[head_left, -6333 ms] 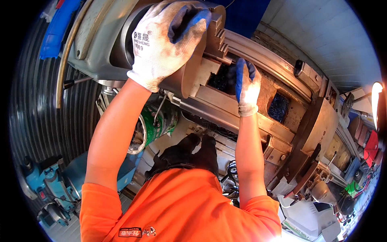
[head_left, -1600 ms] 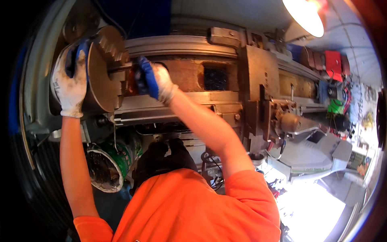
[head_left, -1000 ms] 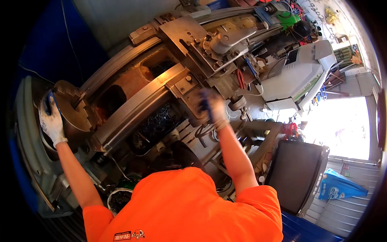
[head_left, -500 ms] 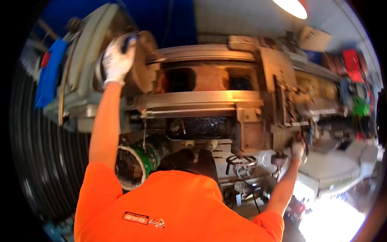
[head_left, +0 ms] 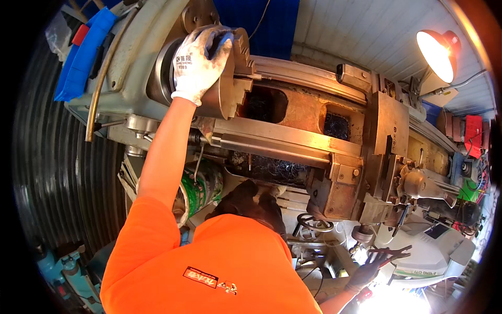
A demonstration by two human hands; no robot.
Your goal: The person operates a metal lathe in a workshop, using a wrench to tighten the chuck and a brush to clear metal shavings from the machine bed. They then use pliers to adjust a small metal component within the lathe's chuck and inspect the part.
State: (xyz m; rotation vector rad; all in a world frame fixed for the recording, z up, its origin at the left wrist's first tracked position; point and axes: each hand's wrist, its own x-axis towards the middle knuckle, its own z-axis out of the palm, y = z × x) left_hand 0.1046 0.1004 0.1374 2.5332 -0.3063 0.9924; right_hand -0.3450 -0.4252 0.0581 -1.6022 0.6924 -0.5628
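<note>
The left hand (head_left: 203, 64), in a white and blue glove, is being rested on the rim of a round metal chuck (head_left: 213, 103), its fingers partly curled; whether a firm grip is being applied cannot be told. By the right hand (head_left: 363, 273), stretched out low and well apart from the left, a dark forked tool (head_left: 393, 253) is being held, its details being too dim to make out. Just right of the left hand, a thin metal rod (head_left: 260, 77) is being held out from the chuck's face. Between the hands, a spoked wheel (head_left: 315, 224) is being carried beneath the lathe (head_left: 282, 137). Below the left hand, a green bucket (head_left: 197, 189) is being partly hidden by the forearm. Above the right hand, metalwork is being lit by a lamp (head_left: 438, 56).
</note>
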